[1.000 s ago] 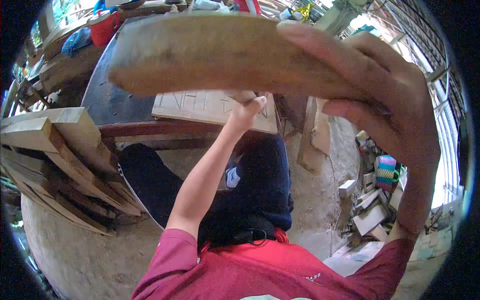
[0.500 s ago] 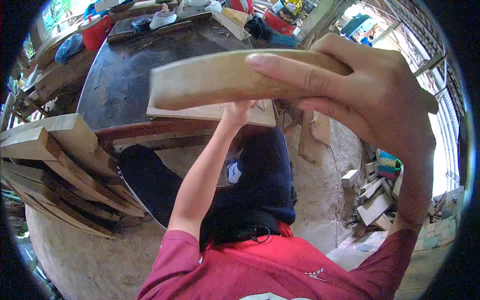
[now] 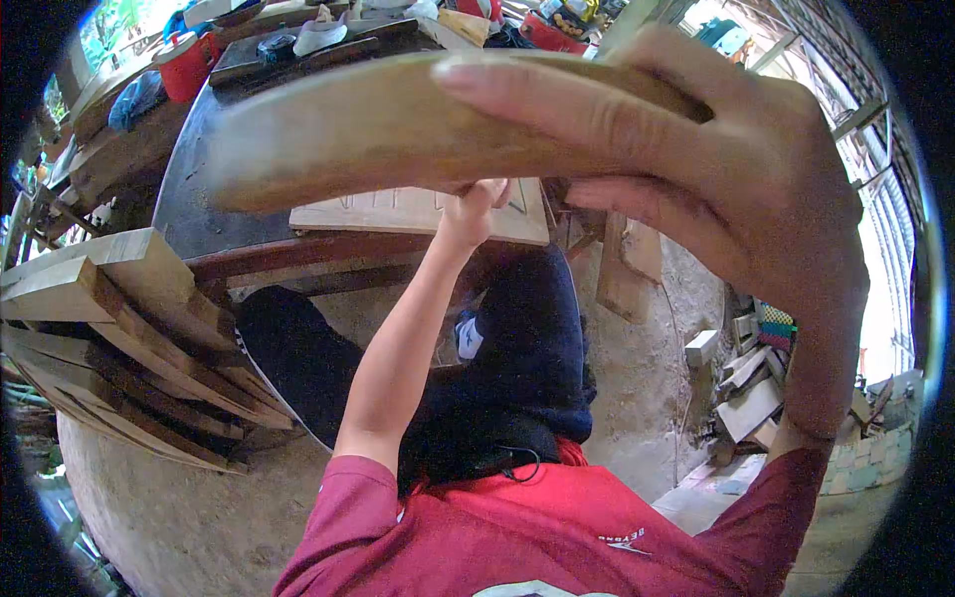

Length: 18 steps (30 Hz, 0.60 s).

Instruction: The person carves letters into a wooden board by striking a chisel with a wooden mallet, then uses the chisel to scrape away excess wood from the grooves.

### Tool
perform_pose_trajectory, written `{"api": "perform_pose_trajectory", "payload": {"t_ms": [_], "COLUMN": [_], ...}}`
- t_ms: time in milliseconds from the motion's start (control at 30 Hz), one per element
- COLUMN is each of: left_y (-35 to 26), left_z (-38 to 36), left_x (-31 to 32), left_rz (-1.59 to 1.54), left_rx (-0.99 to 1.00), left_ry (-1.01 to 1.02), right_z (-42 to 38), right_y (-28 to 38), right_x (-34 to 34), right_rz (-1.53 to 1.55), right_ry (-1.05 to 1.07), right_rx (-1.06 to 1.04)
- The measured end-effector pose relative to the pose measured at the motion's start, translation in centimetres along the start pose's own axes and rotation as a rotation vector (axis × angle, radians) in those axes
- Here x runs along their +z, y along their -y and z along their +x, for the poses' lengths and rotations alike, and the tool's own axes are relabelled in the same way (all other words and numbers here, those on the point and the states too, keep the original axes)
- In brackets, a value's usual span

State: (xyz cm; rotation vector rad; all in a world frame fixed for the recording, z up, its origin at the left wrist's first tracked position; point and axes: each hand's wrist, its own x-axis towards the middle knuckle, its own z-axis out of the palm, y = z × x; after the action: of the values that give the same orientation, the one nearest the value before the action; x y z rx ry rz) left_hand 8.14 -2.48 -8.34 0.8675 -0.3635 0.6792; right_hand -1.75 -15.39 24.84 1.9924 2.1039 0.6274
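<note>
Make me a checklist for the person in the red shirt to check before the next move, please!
1. Right hand gripping the wooden block: ok, fingers wrap around one end.
2. Board resting on the table: ok, it lies near the front edge.
3. Clear view of the board's carved lines: not ok, the block covers much of it.
4. Left hand in place over the board: ok.
5. What the left hand holds, and where its tip sits: cannot tell, the block and fingers hide it.
6. Board clamped: cannot tell, no clamp shows along the near edge and the far edge is hidden.
</note>
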Motion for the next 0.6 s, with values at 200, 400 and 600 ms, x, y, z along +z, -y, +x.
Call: {"api": "perform_pose_trajectory", "payload": {"t_ms": [200, 400, 600], "left_y": [-0.3, -1.8, -0.5], "left_z": [0.1, -0.4, -0.3], "left_x": [-0.1, 1.0, -0.6], "left_rz": [-0.045, -0.078, -0.051], "left_rx": [0.184, 0.063, 0.096], "left_ry": [0.069, -0.023, 0.005], "right_z": [-0.2, -0.3, 0.2], "right_y": [0.5, 0.2, 0.6], "right_x": [-0.1, 1.1, -0.1], "right_rz": [-0.007, 0.038, -0.085], "right_ry": [0.112, -0.105, 0.024], "right_rx": [-0.015, 0.008, -0.002]}}
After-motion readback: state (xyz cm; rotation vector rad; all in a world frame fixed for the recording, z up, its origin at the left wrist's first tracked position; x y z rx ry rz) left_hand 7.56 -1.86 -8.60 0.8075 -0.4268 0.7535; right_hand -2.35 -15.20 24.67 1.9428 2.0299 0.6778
